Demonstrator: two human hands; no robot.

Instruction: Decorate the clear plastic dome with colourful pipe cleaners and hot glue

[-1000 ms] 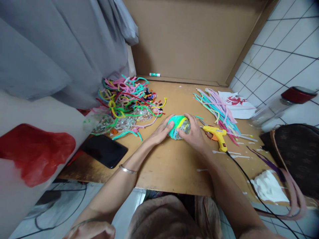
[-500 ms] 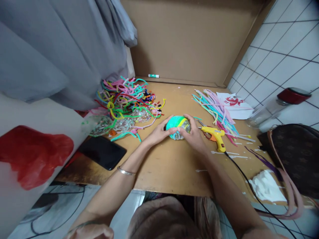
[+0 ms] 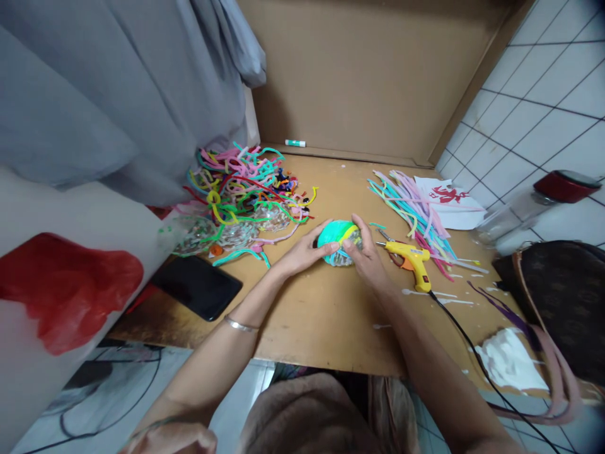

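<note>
Between my hands is a rounded clear ball (image 3: pixel 333 234), partly covered with turquoise, green and yellow fuzzy strips that look like pipe cleaners. My left hand (image 3: pixel 307 248) grips its left side, thumb on the near face. My right hand (image 3: pixel 367 252) wraps the right side, with its thumb also on the front and fingers behind. The ball is held over the middle of the table, and its underside is hidden. Just right of my right hand lies a yellow glue gun (image 3: pixel 412 255), its nozzle toward the ball. Pliers or scissors, partly covered, lie under the gun.
At the left is a tangled heap of pipe cleaners (image 3: pixel 236 173) with clear domed pieces (image 3: pixel 236 234), near a black phone (image 3: pixel 196 287). At right are straight pipe cleaners (image 3: pixel 411 198), a bottle (image 3: pixel 520 205), a dark bag (image 3: pixel 558 302), crumpled tissue (image 3: pixel 510 359) and the gun's cord (image 3: pixel 458 325).
Both hands keep hold of the ball, which has turned slightly, so less green strip shows on top. The whole view has shifted a little.
</note>
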